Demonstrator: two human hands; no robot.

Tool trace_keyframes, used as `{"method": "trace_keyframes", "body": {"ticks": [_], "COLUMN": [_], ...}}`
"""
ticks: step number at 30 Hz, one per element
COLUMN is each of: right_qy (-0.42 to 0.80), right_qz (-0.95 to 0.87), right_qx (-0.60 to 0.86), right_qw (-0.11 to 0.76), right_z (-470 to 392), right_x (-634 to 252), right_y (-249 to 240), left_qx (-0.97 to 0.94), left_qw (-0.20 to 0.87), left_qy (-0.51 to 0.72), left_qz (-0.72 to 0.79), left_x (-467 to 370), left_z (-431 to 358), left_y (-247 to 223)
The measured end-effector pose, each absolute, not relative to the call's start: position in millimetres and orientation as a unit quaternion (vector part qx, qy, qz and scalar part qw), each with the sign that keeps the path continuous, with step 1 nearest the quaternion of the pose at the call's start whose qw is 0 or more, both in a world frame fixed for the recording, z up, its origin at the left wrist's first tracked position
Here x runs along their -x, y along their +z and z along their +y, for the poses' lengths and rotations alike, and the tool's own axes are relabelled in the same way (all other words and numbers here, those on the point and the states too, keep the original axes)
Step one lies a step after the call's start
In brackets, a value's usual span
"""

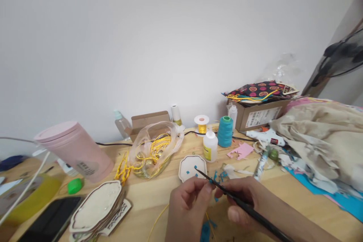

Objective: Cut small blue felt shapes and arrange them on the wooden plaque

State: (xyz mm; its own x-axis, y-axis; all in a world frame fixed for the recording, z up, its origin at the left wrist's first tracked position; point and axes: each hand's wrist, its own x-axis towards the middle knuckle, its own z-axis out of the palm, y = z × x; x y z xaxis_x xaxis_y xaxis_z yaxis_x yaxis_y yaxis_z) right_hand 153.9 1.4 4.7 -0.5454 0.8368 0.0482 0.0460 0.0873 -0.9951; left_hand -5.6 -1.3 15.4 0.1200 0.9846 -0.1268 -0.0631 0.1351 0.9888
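In the head view my left hand (191, 202) is closed in a pinch, a tiny blue piece (210, 182) showing at its fingertips. A thin yellow cord (159, 214) leads to the underside of this hand. My right hand (249, 196) grips slim black tweezers (227, 191), whose pointed tip reaches over a cream scalloped plaque (185, 163). Several small blue pieces lie on that plaque. Blue scraps (222, 176) are scattered just beyond my fingers. Behind the plaque stands a glue bottle (210, 147) with a yellow label.
To the left are stacked plaques (96, 204), a phone (51, 219), a pink tumbler (76, 151) and a bag of yellow cords (155, 151). Blue thread (225, 132) and a yellow spool (201, 124) stand behind. Right are a glue gun (268, 136), a cardboard box (261, 115) and piled cloth (326, 132).
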Motion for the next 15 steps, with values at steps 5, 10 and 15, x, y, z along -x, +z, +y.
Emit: {"method": "trace_keyframes", "body": {"ticks": [5,10,15], "right_qy": [0.575,0.601,0.595], "right_qz": [-0.673,-0.659,-0.656], "right_qx": [0.332,0.323,0.342], "right_qw": [0.325,0.316,0.315], "right_z": [2,1,-3], "right_x": [-154,-151,-149], "right_y": [13,20,17], "left_qx": [-0.462,-0.448,-0.443], "left_qw": [0.568,0.567,0.577], "left_qy": [0.462,0.480,0.486], "left_qz": [0.500,0.497,0.485], "left_x": [5,3,1], "left_z": [-1,-3,-4], "left_y": [17,17,19]}}
